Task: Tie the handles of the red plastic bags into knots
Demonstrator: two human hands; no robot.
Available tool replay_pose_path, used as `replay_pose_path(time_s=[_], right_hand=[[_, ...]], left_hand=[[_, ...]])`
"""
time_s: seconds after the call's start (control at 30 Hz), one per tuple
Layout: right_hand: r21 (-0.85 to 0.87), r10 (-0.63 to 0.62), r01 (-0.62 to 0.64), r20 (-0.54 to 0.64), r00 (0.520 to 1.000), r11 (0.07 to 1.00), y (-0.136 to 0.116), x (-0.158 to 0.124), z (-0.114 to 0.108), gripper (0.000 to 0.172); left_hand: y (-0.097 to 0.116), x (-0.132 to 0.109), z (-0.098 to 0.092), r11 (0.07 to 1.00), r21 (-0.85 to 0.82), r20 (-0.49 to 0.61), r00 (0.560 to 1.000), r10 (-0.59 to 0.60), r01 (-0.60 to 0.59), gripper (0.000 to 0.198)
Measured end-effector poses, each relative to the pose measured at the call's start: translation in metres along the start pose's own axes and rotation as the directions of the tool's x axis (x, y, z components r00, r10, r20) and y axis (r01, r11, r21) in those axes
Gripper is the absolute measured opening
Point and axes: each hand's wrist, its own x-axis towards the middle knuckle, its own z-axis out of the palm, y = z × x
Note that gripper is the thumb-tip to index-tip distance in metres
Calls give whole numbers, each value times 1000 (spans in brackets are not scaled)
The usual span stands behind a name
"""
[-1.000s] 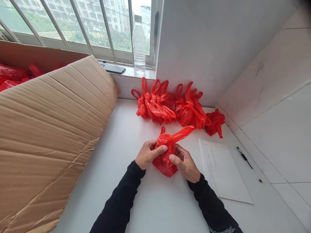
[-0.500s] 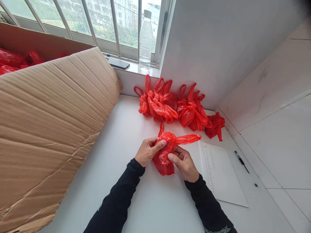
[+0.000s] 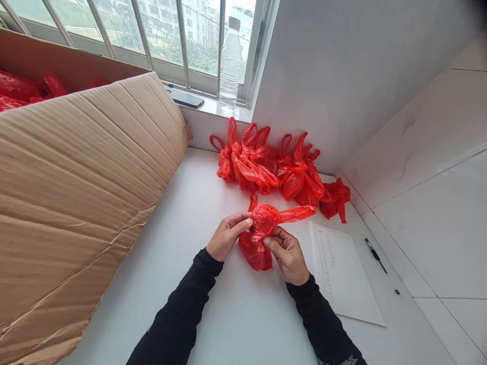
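A: What are the hands doing?
B: Both grip the red bag (image 3: 262,225), on the table (image 3: 243,314) just ahead of the person. The left hand (image 3: 226,237) pinches its balled top and the right hand (image 3: 288,255) is closed on the neck. I'd say it's mid-knot, with one handle sticking out to the right.
A: And next?
B: That needs a firm pinch on the ball while the loose handle is drawn.
A: Anything changed?
B: The top is bunched tighter than a second ago and the handle lies flatter. The sheet of paper (image 3: 346,274), pen (image 3: 376,256), tied bags (image 3: 266,162) and cardboard box (image 3: 76,192) are unmoved.
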Motion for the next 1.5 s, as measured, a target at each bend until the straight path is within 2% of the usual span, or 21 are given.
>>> replay_pose_path(time_s=[0.2,0.3,0.4,0.67,0.83,0.93,1.03,1.37,1.5], right_hand=[[-53,-13,14,17,1000,998,-8,-1,3,32],[-54,-14,12,-35,999,998,-9,0,2,36],[-30,11,-13,-80,997,999,-7,1,-1,28],[2,3,-3,-86,996,1000,-6,2,-2,22],[57,-8,13,-94,996,998,-8,3,-2,18],[79,1,7,-101,995,997,-8,3,-1,18],[91,-4,15,-119,993,996,-8,3,-1,21],[117,-58,87,-231,971,989,-7,5,-3,19],[82,-79,97,-204,976,992,-8,5,-3,20]], left_hand=[[-1,1,0,998,5,-16,998,61,-61,34],[-1,0,1,999,19,10,999,41,-41,34],[0,-1,2,999,27,18,1000,25,-25,34],[0,0,0,998,3,4,998,60,-60,34],[1,-1,-1,997,-1,-15,996,83,-83,47],[1,-1,-1,995,5,-27,994,104,-104,36],[0,-1,-2,994,4,0,994,111,-111,29],[-7,0,-2,994,-21,128,985,112,-110,51],[-7,-2,5,998,3,141,988,64,-65,57]])
